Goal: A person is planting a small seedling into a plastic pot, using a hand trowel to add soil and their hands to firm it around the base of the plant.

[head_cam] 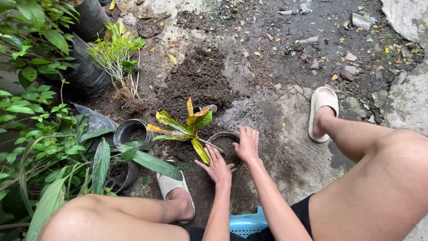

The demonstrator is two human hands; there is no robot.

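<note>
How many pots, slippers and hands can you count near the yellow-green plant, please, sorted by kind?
Pots: 3, the soil-filled pot under the hands, an empty black pot, a black pot under leaves.
Slippers: 2, left slipper, right slipper.
Hands: 2, left hand, right hand, both on the soil-filled pot.
Total: 7

The person sits low over a small round pot [225,149] filled with dark soil. The left hand [217,166] lies flat on the soil at the pot's near edge, fingers [209,153] spread toward the stem of a yellow-green croton plant [187,127] that leans to the left. The right hand [246,143] presses palm-down on the soil beside it. A heap of loose soil [198,80] lies beyond the pot. An empty black pot [129,130] stands to the left, among leafy plants.
</note>
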